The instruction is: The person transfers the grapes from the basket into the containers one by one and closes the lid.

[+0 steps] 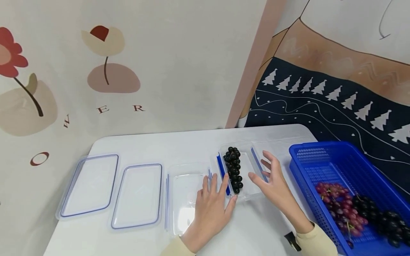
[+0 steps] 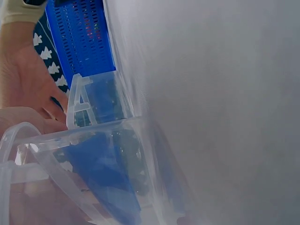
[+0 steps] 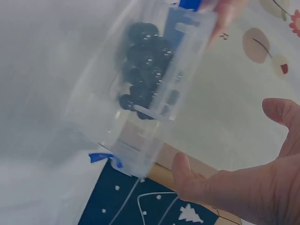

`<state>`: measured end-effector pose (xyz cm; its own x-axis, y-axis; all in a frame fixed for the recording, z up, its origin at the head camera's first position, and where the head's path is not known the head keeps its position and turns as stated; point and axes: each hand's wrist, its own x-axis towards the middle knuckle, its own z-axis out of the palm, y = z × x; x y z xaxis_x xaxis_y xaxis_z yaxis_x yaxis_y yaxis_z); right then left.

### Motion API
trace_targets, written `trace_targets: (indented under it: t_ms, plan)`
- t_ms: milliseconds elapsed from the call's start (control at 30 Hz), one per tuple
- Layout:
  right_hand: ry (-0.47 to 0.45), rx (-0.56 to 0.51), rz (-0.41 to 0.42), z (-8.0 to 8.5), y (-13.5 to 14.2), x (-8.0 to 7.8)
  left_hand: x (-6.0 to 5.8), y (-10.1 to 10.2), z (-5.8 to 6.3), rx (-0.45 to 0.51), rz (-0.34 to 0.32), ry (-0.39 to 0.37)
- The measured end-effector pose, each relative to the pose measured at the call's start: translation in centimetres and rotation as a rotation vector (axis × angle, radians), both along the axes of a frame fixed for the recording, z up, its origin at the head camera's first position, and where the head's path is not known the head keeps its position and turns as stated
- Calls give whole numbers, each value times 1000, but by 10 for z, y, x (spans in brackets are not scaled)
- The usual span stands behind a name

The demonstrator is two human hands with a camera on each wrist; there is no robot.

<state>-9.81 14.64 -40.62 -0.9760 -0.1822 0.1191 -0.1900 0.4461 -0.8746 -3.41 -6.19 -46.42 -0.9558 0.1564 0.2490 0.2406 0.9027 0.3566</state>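
Note:
A bunch of black grapes [image 1: 233,167] lies along the left side of a clear plastic box [image 1: 249,165] with blue-edged side flaps. My left hand [image 1: 211,208] has its fingers spread over the box's front left corner, fingertips right at the blue flap. To the right of the box is my right hand [image 1: 272,183], thumb and fingers apart, with nothing in it. In the right wrist view the grapes [image 3: 145,65] show through the box wall, and the right hand [image 3: 243,183] is apart from that wall. A second clear box [image 1: 180,188] stands partly behind the left hand.
Two clear lids with blue seals, one at far left [image 1: 91,185] and one beside it [image 1: 137,195], lie on the white table [image 1: 166,147]. At right, a blue basket [image 1: 302,177] holds red grapes [image 1: 341,208] and more black grapes [image 1: 390,225]. A wall [image 1: 185,71] rises behind the table.

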Motion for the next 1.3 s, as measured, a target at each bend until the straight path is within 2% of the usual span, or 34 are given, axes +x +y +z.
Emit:
trace_targets:
  t_ms: [300,567,800,1033,1133,1300]
  plan:
    - [124,44,-47,14,11,25,-1,1,1,10,1,-16]
    - [153,136,-111,15,47,41,-1,3,1,44,-20,-29]
    - [171,158,-129,12,85,48,-4,-1,-1,60,-24,-46]
    - [263,145,-182,8,111,47,-5,-7,-4,58,7,-42]
    - [261,180,-215,7,124,49,-6,-7,-5,59,0,-40]
    - [206,247,-293,7,149,57,-8,-1,-6,68,-25,-28]
